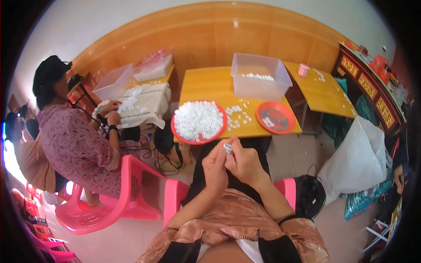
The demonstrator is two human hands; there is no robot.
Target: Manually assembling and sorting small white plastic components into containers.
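Observation:
My left hand (214, 165) and my right hand (244, 163) meet in front of my lap, just short of the table's near edge. Their fingertips are pinched together on a small white plastic piece (228, 148) with a dark spot. Its exact kind is too small to make out, and the fingers hide part of it. Beyond my hands lies a red plate (199, 141) heaped with similar small white pieces (197, 119). To the right, an orange-red dish (289, 115) holds tiny grey parts and a few white pieces. Loose white pieces (235, 117) are scattered between the two.
The yellow table (204, 83) carries a clear plastic bin (263, 90) at the back. At left a co-worker (79, 136) handles white pieces on a cloth-covered table (151, 103). A pink chair (125, 197) stands there. A white sack (351, 158) and another yellow table (322, 94) are at right.

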